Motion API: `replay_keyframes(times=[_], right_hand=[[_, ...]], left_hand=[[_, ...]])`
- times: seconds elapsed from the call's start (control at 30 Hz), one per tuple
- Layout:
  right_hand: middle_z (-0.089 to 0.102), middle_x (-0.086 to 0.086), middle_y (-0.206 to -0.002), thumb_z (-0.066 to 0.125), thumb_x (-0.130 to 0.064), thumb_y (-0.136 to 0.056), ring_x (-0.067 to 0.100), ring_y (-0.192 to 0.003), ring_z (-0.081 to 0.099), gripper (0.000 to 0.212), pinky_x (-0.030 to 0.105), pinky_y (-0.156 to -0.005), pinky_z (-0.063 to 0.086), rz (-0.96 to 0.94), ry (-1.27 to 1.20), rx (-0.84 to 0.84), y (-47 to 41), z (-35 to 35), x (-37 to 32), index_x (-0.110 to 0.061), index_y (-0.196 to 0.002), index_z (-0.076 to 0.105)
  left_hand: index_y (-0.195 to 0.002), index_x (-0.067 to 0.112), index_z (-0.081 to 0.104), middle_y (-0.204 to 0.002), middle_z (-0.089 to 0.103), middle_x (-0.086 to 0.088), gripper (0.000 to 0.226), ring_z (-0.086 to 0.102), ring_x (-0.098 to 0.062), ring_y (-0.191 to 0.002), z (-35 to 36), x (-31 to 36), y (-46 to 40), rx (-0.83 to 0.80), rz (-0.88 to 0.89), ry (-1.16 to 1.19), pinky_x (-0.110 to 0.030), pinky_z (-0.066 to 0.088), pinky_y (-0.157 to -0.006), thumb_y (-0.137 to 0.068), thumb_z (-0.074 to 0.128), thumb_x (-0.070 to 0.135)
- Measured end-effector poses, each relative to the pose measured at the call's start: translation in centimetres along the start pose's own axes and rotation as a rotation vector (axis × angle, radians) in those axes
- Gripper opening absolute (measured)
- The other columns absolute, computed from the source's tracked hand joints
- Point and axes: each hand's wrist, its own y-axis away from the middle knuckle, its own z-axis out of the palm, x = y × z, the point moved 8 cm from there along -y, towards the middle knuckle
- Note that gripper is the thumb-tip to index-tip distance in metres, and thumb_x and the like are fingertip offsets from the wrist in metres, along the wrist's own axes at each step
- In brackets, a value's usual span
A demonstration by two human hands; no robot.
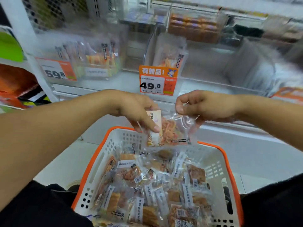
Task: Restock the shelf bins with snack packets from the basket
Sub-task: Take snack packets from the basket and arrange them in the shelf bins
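A clear snack packet point(170, 131) with orange strips inside hangs above the far rim of the basket point(218, 161). My left hand point(137, 110) pinches its left edge by the white label. My right hand point(205, 105) pinches its upper right corner of clear film. The white basket with an orange rim sits below, holding several clear packets point(147, 185) of brown snacks. Straight ahead a clear shelf bin point(150, 45) holds a matching orange-strip packet point(170, 54) standing upright, behind a 49.8 price tag point(157, 81).
A bin point(82, 51) on the left holds several upright packets behind a 59.8 tag point(56, 69). Blurred bins of other snacks fill the upper shelf and the right side. A white shelf edge point(229, 126) runs below my hands. Orange bags point(16, 84) lie at far left.
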Motion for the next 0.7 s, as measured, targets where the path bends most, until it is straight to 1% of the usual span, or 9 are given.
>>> replay_keyframes(times=[0.07, 0.13, 0.2, 0.23, 0.3, 0.4, 0.5, 0.6, 0.7], right_hand=[[0.064, 0.001, -0.075, 0.061, -0.023, -0.091, 0.008, -0.055, 0.053, 0.010, 0.028, -0.052, 0.053, -0.064, -0.146, 0.171, 2.0, -2.9, -1.3, -0.014, -0.088, 0.061], [0.072, 0.007, -0.098, 0.065, -0.031, -0.085, 0.015, -0.071, 0.066, 0.028, 0.033, -0.061, 0.057, -0.127, -0.300, 0.188, 3.0, -5.1, -2.4, -0.011, -0.104, 0.064], [0.072, 0.012, -0.112, 0.068, -0.030, -0.081, 0.026, -0.090, 0.072, 0.047, 0.039, -0.068, 0.062, -0.165, -0.271, 0.170, 3.5, -6.4, -3.6, -0.010, -0.123, 0.062], [0.073, 0.013, -0.110, 0.070, -0.024, -0.082, 0.029, -0.094, 0.072, 0.044, 0.039, -0.066, 0.062, -0.192, -0.212, 0.196, 3.6, -6.7, -4.1, -0.010, -0.123, 0.063], [0.076, 0.013, -0.098, 0.068, -0.012, -0.087, 0.029, -0.090, 0.074, 0.023, 0.039, -0.063, 0.063, -0.273, -0.112, 0.345, 3.6, -7.5, -5.1, -0.009, -0.110, 0.070], [0.075, 0.007, -0.080, 0.068, -0.005, -0.090, 0.021, -0.074, 0.074, 0.008, 0.033, -0.063, 0.062, -0.503, 0.127, 0.730, 4.9, -9.8, -7.3, -0.008, -0.093, 0.075], [0.074, 0.000, -0.080, 0.070, -0.009, -0.091, 0.011, -0.069, 0.070, 0.007, 0.027, -0.062, 0.059, -0.678, 0.330, 1.048, 7.0, -12.4, -9.0, -0.011, -0.092, 0.076], [0.075, -0.003, -0.081, 0.071, -0.010, -0.090, 0.008, -0.075, 0.071, 0.007, 0.033, -0.069, 0.059, -0.634, 0.419, 1.106, 5.4, -13.8, -8.7, -0.011, -0.092, 0.078], [0.075, 0.000, -0.078, 0.073, -0.013, -0.088, 0.007, -0.070, 0.070, 0.006, 0.034, -0.067, 0.059, -0.503, 0.480, 1.004, 1.2, -14.0, -7.8, -0.012, -0.089, 0.079]], left_hand=[[-0.092, 0.012, 0.068, -0.085, 0.075, -0.004, 0.010, 0.070, -0.013, -0.078, -0.8, 2.0, 0.9, 0.048, 0.128, 0.178, -0.021, 0.056, -0.061, -0.084, 0.074, 0.010], [-0.088, 0.014, 0.068, -0.087, 0.075, -0.004, 0.012, 0.070, -0.010, -0.076, -2.0, 3.6, 1.3, 0.174, 0.244, 0.315, -0.020, 0.056, -0.060, -0.086, 0.070, 0.002], [-0.096, 0.008, 0.068, -0.094, 0.075, -0.009, 0.014, 0.071, -0.011, -0.077, -3.5, 4.5, 1.6, 0.309, 0.326, 0.453, -0.020, 0.057, -0.061, -0.087, 0.067, -0.003], [-0.102, 0.005, 0.067, -0.095, 0.074, -0.010, 0.018, 0.071, -0.012, -0.077, -4.0, 4.7, 1.7, 0.366, 0.355, 0.498, -0.021, 0.058, -0.061, -0.086, 0.067, -0.004], [-0.108, 0.007, 0.066, -0.095, 0.074, -0.011, 0.028, 0.071, -0.015, -0.078, -5.1, 5.2, 1.9, 0.465, 0.391, 0.545, -0.023, 0.058, -0.061, -0.083, 0.070, -0.006], [-0.115, 0.017, 0.062, -0.097, 0.073, -0.004, 0.043, 0.070, -0.016, -0.079, -7.9, 4.7, 2.8, 0.751, 0.412, 0.605, -0.027, 0.058, -0.063, -0.078, 0.078, 0.002], [-0.110, 0.018, 0.060, -0.087, 0.070, 0.000, 0.028, 0.066, -0.011, -0.067, -11.0, 3.3, 4.4, 1.039, 0.405, 0.733, -0.022, 0.052, -0.052, -0.086, 0.074, 0.013], [-0.099, 0.018, 0.061, -0.081, 0.067, -0.001, 0.006, 0.061, -0.010, -0.060, -12.3, 1.6, 4.8, 1.105, 0.352, 0.770, -0.019, 0.046, -0.045, -0.095, 0.064, 0.016], [-0.094, 0.018, 0.062, -0.079, 0.067, -0.002, 0.004, 0.060, -0.010, -0.057, -12.2, 0.4, 4.2, 1.082, 0.301, 0.737, -0.020, 0.045, -0.045, -0.096, 0.061, 0.015]])
